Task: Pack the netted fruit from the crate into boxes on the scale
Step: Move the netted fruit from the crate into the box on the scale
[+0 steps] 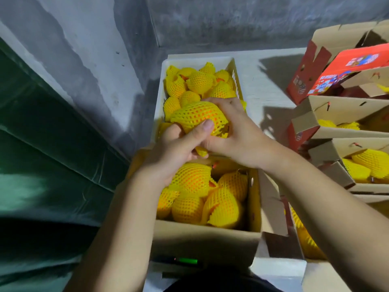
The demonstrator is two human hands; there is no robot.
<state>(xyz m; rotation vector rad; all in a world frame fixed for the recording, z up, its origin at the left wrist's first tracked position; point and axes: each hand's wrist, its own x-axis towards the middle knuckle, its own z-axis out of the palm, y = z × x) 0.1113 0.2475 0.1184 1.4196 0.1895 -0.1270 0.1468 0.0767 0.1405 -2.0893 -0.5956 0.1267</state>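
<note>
Both hands hold one orange fruit in a yellow foam net (199,115) above the near end of the crate. My left hand (181,147) grips it from below, thumb pressed on the net. My right hand (233,131) curls round its right side. The pale crate (163,85) behind holds several netted fruit. Below my hands, an open cardboard box (206,239) with several netted fruit sits on the scale (185,261), whose green display glows at the front.
Open cardboard and red printed boxes (341,121) stand stacked at the right, some with netted fruit inside. A grey concrete wall runs behind and to the left. A green tarp (42,144) lies at the left. The white table surface (269,85) shows beside the crate.
</note>
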